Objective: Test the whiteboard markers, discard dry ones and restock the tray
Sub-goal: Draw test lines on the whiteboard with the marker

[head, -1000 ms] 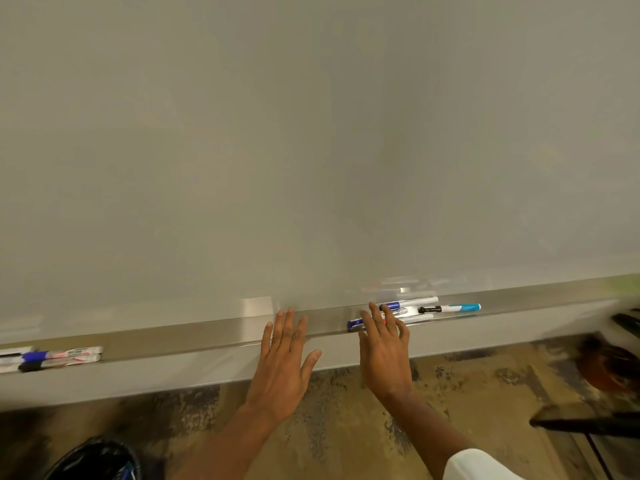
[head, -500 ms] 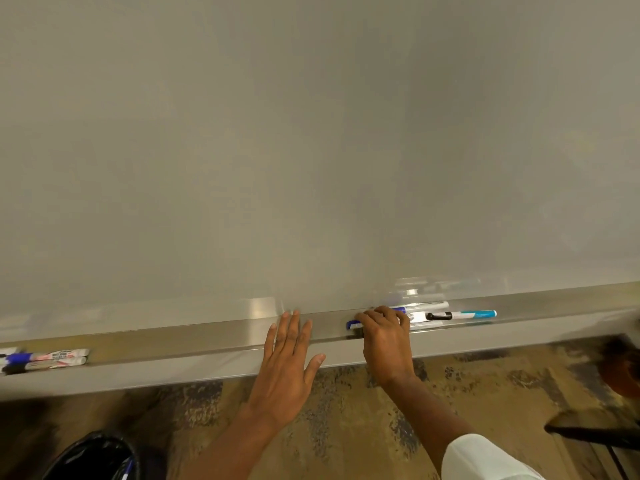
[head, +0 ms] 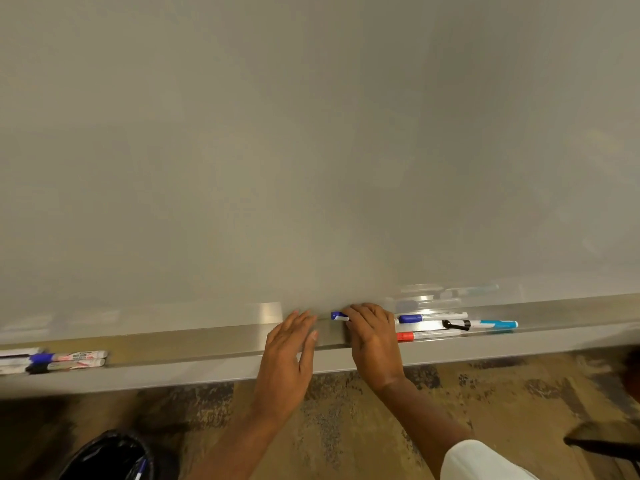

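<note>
A blank whiteboard point(head: 311, 150) fills the view above a long metal tray point(head: 207, 344). My right hand point(head: 372, 337) curls round a blue-capped marker point(head: 338, 316) in the tray; only the cap end shows past my fingers. My left hand point(head: 289, 351) hovers beside it with straight fingers over the tray's edge, holding nothing. To the right lie three markers: a blue-capped one point(head: 429, 317), a teal one with a black cap point(head: 485, 324) and a red-capped one point(head: 426, 335). Two more markers point(head: 69, 362) lie at the tray's far left.
A black-lined waste bin point(head: 107, 457) stands on the floor at lower left with a marker inside. A dark chair edge point(head: 602, 443) juts in at lower right. Patterned carpet point(head: 346, 427) lies below the tray.
My right hand went from flat over the markers to curled round the blue-capped one and has drawn it left. The left hand moved up closer to the tray.
</note>
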The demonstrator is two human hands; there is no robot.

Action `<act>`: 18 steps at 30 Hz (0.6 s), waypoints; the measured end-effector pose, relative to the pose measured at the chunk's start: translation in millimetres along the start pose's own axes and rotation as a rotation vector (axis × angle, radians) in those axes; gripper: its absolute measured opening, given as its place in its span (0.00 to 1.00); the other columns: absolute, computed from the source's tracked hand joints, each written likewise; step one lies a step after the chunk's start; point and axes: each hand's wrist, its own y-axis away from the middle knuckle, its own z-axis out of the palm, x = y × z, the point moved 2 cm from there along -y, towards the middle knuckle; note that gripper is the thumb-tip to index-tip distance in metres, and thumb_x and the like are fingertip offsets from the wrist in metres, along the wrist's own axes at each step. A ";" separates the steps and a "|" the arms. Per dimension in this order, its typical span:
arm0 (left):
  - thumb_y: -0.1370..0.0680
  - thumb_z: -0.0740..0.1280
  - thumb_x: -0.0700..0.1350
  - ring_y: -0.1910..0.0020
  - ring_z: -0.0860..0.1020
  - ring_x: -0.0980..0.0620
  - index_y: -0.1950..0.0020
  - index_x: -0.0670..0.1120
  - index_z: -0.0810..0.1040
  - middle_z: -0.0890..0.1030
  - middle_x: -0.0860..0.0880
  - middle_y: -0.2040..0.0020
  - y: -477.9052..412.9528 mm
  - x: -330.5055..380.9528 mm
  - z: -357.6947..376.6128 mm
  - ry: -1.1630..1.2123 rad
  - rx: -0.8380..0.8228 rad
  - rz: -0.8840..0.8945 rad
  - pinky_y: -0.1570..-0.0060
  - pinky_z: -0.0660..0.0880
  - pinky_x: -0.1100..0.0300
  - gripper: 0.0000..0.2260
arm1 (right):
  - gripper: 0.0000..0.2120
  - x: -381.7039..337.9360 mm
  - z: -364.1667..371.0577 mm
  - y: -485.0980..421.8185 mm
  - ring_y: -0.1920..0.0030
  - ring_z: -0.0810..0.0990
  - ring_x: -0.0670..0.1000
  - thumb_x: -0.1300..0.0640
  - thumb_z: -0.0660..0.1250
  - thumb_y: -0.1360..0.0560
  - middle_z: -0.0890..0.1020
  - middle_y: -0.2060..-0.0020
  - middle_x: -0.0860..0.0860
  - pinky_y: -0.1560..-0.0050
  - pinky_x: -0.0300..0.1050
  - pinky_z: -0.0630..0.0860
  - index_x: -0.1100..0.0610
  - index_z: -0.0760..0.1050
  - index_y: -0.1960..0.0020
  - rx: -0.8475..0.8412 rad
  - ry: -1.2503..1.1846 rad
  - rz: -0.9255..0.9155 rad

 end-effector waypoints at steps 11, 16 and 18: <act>0.21 0.71 0.41 0.43 0.83 0.61 0.37 0.49 0.82 0.87 0.58 0.46 -24.3 44.2 -72.9 0.713 0.095 -0.336 0.43 0.77 0.69 0.13 | 0.13 -100.4 -26.6 -24.0 0.39 0.74 0.45 0.59 0.66 0.21 0.80 0.42 0.48 0.35 0.41 0.70 0.53 0.77 0.36 0.196 -0.359 -0.031; 0.21 0.71 0.39 0.44 0.85 0.52 0.41 0.45 0.84 0.88 0.49 0.47 -31.0 59.7 -118.9 0.915 0.130 -0.367 0.42 0.80 0.60 0.10 | 0.12 -150.3 -47.0 -35.8 0.41 0.76 0.47 0.55 0.64 0.20 0.80 0.42 0.45 0.40 0.47 0.75 0.51 0.77 0.36 0.208 -0.526 0.022; 0.20 0.69 0.40 0.44 0.84 0.49 0.39 0.44 0.84 0.87 0.47 0.46 -32.8 63.7 -137.5 0.952 0.111 -0.349 0.41 0.80 0.59 0.10 | 0.13 -170.9 -55.3 -40.4 0.41 0.77 0.48 0.57 0.65 0.20 0.80 0.43 0.45 0.42 0.48 0.77 0.52 0.77 0.36 0.204 -0.589 0.028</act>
